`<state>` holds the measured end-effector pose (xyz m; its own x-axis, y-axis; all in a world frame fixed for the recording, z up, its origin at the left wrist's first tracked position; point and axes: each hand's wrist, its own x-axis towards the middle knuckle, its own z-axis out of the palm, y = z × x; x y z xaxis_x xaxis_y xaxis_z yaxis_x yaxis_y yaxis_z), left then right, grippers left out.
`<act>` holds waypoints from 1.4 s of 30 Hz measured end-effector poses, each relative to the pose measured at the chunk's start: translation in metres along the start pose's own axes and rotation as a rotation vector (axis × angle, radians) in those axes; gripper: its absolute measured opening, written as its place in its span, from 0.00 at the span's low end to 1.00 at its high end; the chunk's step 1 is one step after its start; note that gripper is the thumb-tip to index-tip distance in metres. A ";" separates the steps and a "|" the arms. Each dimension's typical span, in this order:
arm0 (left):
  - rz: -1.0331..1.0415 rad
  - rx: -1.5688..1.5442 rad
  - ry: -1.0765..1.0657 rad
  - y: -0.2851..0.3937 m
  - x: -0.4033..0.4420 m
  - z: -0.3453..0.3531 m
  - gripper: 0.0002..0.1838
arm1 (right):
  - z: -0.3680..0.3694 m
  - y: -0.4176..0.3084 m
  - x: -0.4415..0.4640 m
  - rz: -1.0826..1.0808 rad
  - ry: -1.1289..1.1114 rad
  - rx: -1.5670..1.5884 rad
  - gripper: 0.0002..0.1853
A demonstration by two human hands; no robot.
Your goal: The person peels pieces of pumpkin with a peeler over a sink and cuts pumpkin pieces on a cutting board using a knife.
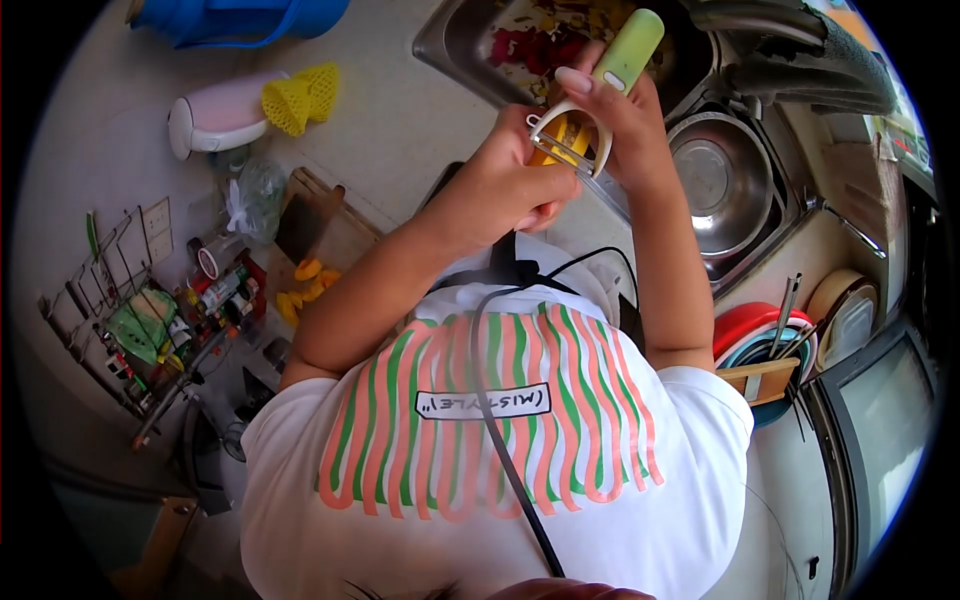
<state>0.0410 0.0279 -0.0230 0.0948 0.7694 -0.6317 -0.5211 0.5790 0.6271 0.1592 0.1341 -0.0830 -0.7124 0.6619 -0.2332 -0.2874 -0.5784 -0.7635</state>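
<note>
A peeler with a light green handle [632, 55] and a white curved head is held in my right hand [622, 115], fingers closed round it. My left hand [520, 175] grips a yellow-orange piece of produce [563, 140], and the peeler's blade lies across it. Both hands are close together at the near edge of a sink basin [455, 40] that has dark red and yellow scraps [530, 45] in it. The far side of the yellow piece is partly hidden by the fingers and the peeler.
Right of my hands, a metal bowl [712, 170] sits in the second basin. Stacked coloured basins [745, 325] stand lower right. On the left are a cutting board [350, 228], orange pieces [305, 285], a plastic bag [258, 200], a yellow net [300, 97] and a wire rack [95, 285].
</note>
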 end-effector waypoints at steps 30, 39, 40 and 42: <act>0.242 0.425 0.998 -0.140 0.016 -0.243 0.11 | -0.129 0.069 -0.044 -0.011 0.785 0.108 0.09; 0.435 0.359 0.895 -0.121 0.015 -0.266 0.16 | -0.099 0.092 -0.088 0.031 0.686 -0.238 0.14; 0.471 0.349 0.891 -0.119 0.013 -0.260 0.16 | -0.093 0.087 -0.102 0.118 0.646 -0.504 0.19; 0.535 0.331 0.891 -0.118 0.006 -0.245 0.16 | -0.075 0.100 -0.120 -0.056 0.739 -0.553 0.20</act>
<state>-0.1052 -0.1015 -0.2127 -0.7942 0.5489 -0.2606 -0.0451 0.3745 0.9261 0.2638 0.0327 -0.1763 -0.0622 0.9280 -0.3674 0.1729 -0.3525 -0.9197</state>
